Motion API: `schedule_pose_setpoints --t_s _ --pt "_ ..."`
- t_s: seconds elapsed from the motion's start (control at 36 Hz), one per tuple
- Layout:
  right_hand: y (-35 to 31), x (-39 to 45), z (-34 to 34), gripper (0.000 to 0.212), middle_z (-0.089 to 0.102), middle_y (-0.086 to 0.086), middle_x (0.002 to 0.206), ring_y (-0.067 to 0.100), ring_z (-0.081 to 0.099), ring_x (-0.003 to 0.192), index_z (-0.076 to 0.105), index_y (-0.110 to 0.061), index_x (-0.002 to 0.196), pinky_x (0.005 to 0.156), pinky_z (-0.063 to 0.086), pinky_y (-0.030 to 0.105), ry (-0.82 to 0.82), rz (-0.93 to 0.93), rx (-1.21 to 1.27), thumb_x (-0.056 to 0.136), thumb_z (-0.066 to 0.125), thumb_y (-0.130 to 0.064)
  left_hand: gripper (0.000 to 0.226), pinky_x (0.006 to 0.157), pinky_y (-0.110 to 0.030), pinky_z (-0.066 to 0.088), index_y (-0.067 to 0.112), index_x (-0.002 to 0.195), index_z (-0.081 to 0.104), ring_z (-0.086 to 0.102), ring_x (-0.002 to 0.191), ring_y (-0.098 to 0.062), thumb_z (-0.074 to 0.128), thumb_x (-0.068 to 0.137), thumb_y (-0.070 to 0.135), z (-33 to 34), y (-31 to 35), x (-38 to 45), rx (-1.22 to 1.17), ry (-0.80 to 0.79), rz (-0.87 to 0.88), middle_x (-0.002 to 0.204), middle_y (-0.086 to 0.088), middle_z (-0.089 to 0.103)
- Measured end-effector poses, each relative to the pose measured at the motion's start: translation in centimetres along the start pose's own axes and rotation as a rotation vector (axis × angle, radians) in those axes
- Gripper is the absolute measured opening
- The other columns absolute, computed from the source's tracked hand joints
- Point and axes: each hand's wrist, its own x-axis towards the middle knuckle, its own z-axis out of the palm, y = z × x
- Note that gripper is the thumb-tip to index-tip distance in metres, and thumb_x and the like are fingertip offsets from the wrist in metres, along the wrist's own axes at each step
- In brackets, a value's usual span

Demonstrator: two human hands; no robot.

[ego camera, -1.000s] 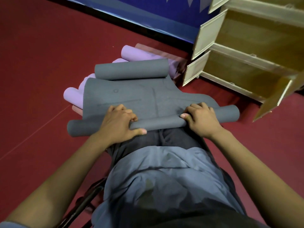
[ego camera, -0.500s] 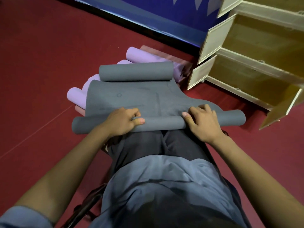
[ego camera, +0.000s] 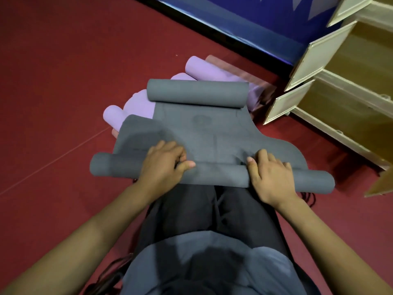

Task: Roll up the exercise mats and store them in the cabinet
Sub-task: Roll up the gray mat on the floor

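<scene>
A grey exercise mat (ego camera: 204, 133) lies across my lap, rolled at both ends. The near roll (ego camera: 221, 174) lies over my knees; the far roll (ego camera: 197, 93) rests on purple rolled mats. My left hand (ego camera: 164, 165) grips the near roll left of centre, fingers curled over the top and thumb along its front. My right hand (ego camera: 269, 174) grips the same roll right of centre. The wooden cabinet (ego camera: 348, 81) stands at the right with cream doors swung open.
Several purple rolled mats (ego camera: 204, 69) and a pinkish one (ego camera: 225, 64) lie on the red floor beyond my knees. A blue wall base (ego camera: 244, 24) runs along the back. A loose cabinet door (ego camera: 380, 184) juts in at the right edge.
Both hands have rolled the near end forward, so the near roll is thicker and the flat stretch of mat shorter. The view has shifted slightly.
</scene>
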Motion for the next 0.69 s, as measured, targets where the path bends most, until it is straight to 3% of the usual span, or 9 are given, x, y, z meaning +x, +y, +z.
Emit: schedule_pose_setpoints --t_s 0.06,0.11,0.17,0.28,0.42,0.5,0.61,0.69 --pt "-0.1 0.8 0.1 0.034 0.065 0.01 0.097 0.036 0.064 0.092 0.041 -0.021 0.09 0.083 0.04 0.047 -0.054 -0.024 0.001 0.104 0.024 -0.047 0.037 0.079 -0.04 0.036 0.025 0.076 0.059 0.054 0.081 -0.022 0.053 0.096 0.055 0.2 0.3 -1.4 0.141 0.16 0.078 0.079 0.01 0.057" --pt "-0.1 1.5 0.2 0.032 0.067 0.009 0.102 0.035 0.064 0.096 0.04 -0.022 0.092 0.086 0.04 0.047 -0.105 -0.031 0.021 0.103 0.025 -0.048 0.034 0.094 -0.043 0.037 0.025 0.081 0.065 0.061 0.086 -0.021 0.054 0.1 0.052 0.3 0.1 -2.5 0.209 0.21 0.108 0.087 0.012 0.065" --pt "-0.1 1.9 0.5 0.029 0.069 0.009 0.105 0.034 0.064 0.099 0.039 -0.023 0.095 0.088 0.04 0.047 -0.12 -0.023 0.056 0.103 0.027 -0.048 0.036 0.104 -0.05 0.036 0.024 0.091 0.07 0.064 0.095 -0.018 0.06 0.094 0.059 0.2 -0.2 -3.2 0.21 0.2 0.112 0.101 0.012 0.07" --pt "0.1 2.1 1.3 0.029 0.065 0.01 0.1 0.036 0.055 0.1 0.04 -0.023 0.091 0.084 0.041 0.048 -0.017 0.0 0.112 0.102 0.031 -0.048 0.051 0.107 -0.055 0.036 0.02 0.106 0.072 0.064 0.106 -0.019 0.068 0.085 0.067 0.6 -0.5 -3.7 0.184 0.137 0.123 0.114 0.008 0.069" --pt "0.6 2.5 1.9 0.04 0.057 0.011 0.089 0.035 0.048 0.089 0.052 -0.015 0.084 0.074 0.04 0.046 0.132 -0.01 0.079 0.099 0.033 -0.047 0.046 0.102 -0.046 0.041 0.015 0.104 0.072 0.065 0.096 -0.02 0.059 0.095 0.058 1.1 -0.7 -2.1 0.14 0.124 0.19 0.108 0.005 0.07" --pt "0.8 3.0 1.7 0.042 0.053 0.01 0.09 0.034 0.045 0.089 0.052 -0.013 0.084 0.075 0.038 0.046 0.173 -0.02 0.07 0.101 0.035 -0.047 0.048 0.09 -0.038 0.043 0.015 0.1 0.072 0.065 0.089 -0.021 0.053 0.097 0.058 1.0 -0.8 -0.7 0.133 0.081 0.199 0.098 0.005 0.07" --pt "0.6 3.6 1.2 0.046 0.058 0.006 0.087 0.033 0.045 0.089 0.053 -0.015 0.082 0.073 0.035 0.044 0.195 -0.086 0.048 0.104 0.03 -0.048 0.05 0.076 -0.039 0.048 0.018 0.093 0.07 0.066 0.083 -0.022 0.05 0.092 0.064 0.2 -1.4 1.8 0.111 -0.068 0.162 0.088 0.004 0.07" --pt "0.1 3.8 0.8 0.048 0.059 0.002 0.082 0.03 0.044 0.088 0.053 -0.017 0.078 0.073 0.032 0.042 0.207 -0.11 0.062 0.105 0.028 -0.048 0.059 0.072 -0.037 0.051 0.025 0.089 0.07 0.065 0.081 -0.018 0.041 0.084 0.076 -0.6 -1.3 3.8 0.052 -0.242 -0.005 0.083 0.007 0.07"
